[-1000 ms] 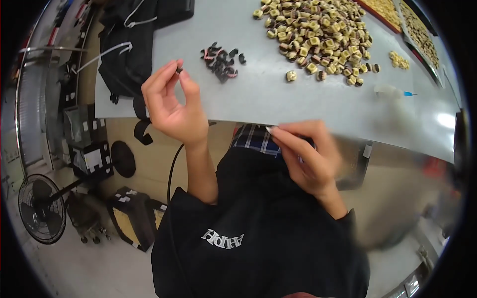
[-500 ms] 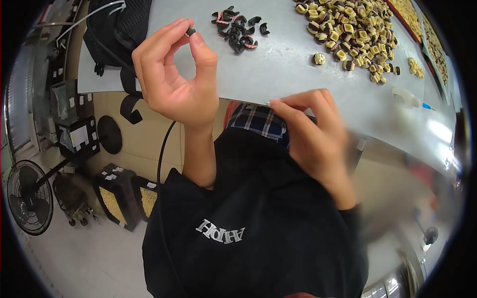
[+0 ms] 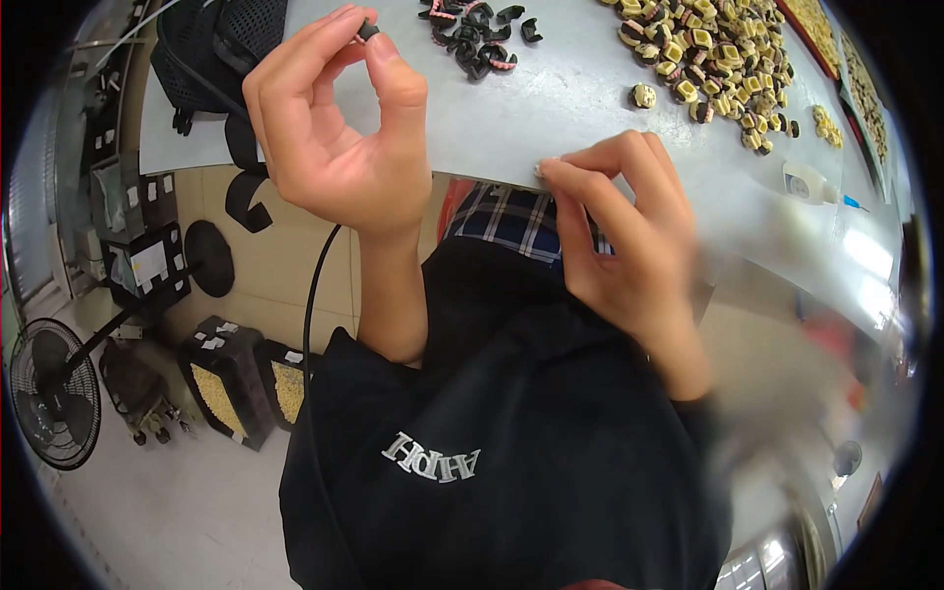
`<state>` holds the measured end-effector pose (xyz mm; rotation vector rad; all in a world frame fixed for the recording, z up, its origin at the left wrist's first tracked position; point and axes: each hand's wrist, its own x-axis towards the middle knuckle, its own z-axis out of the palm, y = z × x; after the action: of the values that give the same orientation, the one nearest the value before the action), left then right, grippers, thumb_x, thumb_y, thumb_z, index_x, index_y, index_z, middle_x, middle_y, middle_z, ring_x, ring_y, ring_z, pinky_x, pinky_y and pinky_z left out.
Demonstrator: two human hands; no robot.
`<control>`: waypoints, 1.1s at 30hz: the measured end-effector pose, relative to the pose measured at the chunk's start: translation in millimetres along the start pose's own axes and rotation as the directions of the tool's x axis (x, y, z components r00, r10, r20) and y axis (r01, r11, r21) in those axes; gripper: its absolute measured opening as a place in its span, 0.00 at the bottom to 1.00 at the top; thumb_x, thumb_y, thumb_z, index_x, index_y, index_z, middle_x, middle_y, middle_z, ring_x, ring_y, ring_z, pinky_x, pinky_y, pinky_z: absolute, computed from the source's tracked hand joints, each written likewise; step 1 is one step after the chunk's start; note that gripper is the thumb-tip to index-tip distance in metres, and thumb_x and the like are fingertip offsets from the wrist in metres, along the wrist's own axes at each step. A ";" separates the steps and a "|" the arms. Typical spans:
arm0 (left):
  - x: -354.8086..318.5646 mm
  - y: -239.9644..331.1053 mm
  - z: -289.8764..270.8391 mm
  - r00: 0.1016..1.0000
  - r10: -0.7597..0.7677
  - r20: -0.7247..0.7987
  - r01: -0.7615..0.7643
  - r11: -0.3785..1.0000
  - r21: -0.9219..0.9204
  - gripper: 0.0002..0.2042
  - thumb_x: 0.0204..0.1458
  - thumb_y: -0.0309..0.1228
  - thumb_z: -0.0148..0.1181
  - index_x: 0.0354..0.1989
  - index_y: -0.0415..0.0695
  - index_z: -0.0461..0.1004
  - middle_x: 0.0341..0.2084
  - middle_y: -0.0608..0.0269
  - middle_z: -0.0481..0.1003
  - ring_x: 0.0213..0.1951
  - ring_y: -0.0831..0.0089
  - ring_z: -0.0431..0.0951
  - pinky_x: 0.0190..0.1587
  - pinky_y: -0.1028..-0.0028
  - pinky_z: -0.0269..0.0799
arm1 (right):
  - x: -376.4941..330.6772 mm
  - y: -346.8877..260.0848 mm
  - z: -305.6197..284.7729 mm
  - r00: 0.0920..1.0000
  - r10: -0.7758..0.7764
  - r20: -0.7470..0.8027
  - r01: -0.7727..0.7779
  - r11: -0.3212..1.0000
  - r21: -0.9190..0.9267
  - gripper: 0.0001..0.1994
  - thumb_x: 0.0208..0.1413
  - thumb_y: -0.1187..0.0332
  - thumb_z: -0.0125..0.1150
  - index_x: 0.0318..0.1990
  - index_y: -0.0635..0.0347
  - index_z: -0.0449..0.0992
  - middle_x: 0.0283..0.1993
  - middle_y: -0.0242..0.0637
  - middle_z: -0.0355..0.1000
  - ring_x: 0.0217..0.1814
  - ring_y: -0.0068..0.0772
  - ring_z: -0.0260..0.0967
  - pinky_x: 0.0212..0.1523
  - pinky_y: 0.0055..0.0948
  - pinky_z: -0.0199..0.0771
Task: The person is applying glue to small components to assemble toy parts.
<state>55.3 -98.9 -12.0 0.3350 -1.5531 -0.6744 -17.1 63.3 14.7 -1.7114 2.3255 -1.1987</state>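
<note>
Two hands are up at the near edge of a grey table [image 3: 590, 108], and only one of them clearly carries anything. Her or his left hand [image 3: 329, 147] is raised with thumb and forefinger closed narrow on a small dark part [image 3: 369, 30], which sits right at the fingertips, at about one o'clock from the palm. The right hand [image 3: 629, 236] hovers by the table edge at about three o'clock from the left one, fingers curled together and tips pinched; it is blurred, and I cannot tell whether something tiny is caught there. Just beyond the held piece, at one o'clock on the tabletop, lies a small cluster of dark curved pieces [image 3: 472, 29] with pinkish edges — a modest heap, which I take for what is sorted or finished. Further off, toward two o'clock, spreads a far larger pile of cream-and-dark parts [image 3: 708, 49], with a few strays beside it, so by my reckoning most of the work is left. A small white bottle [image 3: 811, 182] lies near the right rim, and a floor fan [image 3: 54, 408] stands down at eight o'clock.
</note>
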 end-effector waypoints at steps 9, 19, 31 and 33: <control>-2.2 -1.4 -1.9 0.999 0.034 0.024 -0.035 0.999 0.025 0.09 0.43 0.14 0.54 0.35 0.28 0.68 0.33 0.51 0.71 0.33 0.67 0.75 0.36 0.76 0.73 | -1.0 2.1 -5.7 0.997 -0.078 0.026 0.080 0.993 -0.081 0.13 0.30 0.84 0.60 0.29 0.60 0.75 0.26 0.35 0.67 0.29 0.34 0.62 0.29 0.26 0.61; -1.0 -6.9 -1.6 0.993 0.112 0.021 -0.113 0.993 0.033 0.09 0.42 0.14 0.54 0.33 0.28 0.68 0.31 0.51 0.71 0.30 0.67 0.75 0.34 0.76 0.74 | -5.7 10.8 -18.3 0.995 -0.066 0.080 0.072 0.995 -0.066 0.14 0.29 0.84 0.60 0.29 0.61 0.75 0.26 0.34 0.67 0.29 0.35 0.61 0.29 0.28 0.61; -2.8 -8.2 -2.9 0.991 0.129 0.019 -0.130 0.991 0.012 0.10 0.43 0.15 0.55 0.36 0.27 0.67 0.34 0.48 0.70 0.31 0.65 0.75 0.30 0.76 0.75 | -18.2 23.5 -33.6 0.998 -0.053 0.021 0.056 0.982 -0.179 0.12 0.31 0.83 0.61 0.29 0.61 0.76 0.26 0.34 0.68 0.32 0.35 0.64 0.33 0.26 0.65; -2.4 -4.1 -2.3 0.994 0.113 -0.009 -0.113 0.993 0.029 0.10 0.44 0.16 0.54 0.36 0.26 0.66 0.34 0.46 0.70 0.30 0.63 0.76 0.29 0.76 0.76 | -31.3 39.0 -53.4 0.998 0.047 -0.049 -0.058 0.965 -0.255 0.11 0.33 0.83 0.62 0.29 0.61 0.76 0.27 0.35 0.68 0.32 0.34 0.65 0.34 0.25 0.65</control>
<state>57.1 -101.2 -16.4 0.2686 -1.5605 -0.5621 -59.1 123.1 17.1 -1.6945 2.6347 -0.9708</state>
